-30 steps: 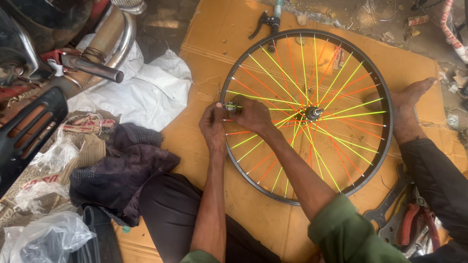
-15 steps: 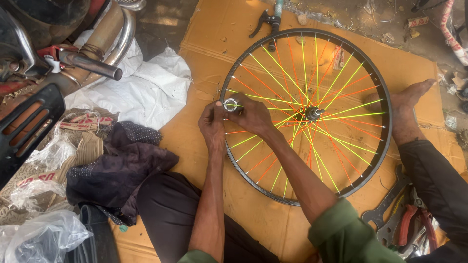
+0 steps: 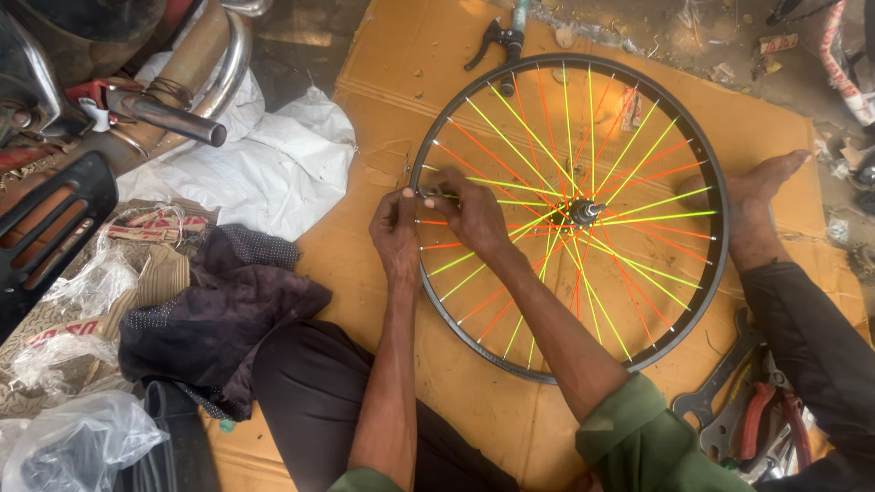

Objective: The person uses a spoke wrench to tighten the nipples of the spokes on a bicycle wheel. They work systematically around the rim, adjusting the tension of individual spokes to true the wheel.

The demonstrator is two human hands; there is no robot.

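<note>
While the person sits on the ground, the left hand (image 3: 396, 232) and right hand (image 3: 474, 214) meet at the near-left edge of a black-rimmed bicycle wheel with orange and yellow-green spokes (image 3: 638, 128), which lies flat on a sheet of brown corrugated cardboard (image 3: 383, 109). Both hands pinch a small metal tool (image 3: 428, 192) at the rim; its long axis appears to run left to right, roughly along a spoke toward the hub, though the fingers hide most of it. The left hand lies just outside the rim, the right inside it, over the spokes. Spokes alternate in colour and radiate from a silver metal hub (image 3: 583, 211) whose axle points up at the camera. At right, a bare foot (image 3: 761, 196) rests on the rim. Beyond the wheel's far edge lies a black brake lever (image 3: 492, 41).
</note>
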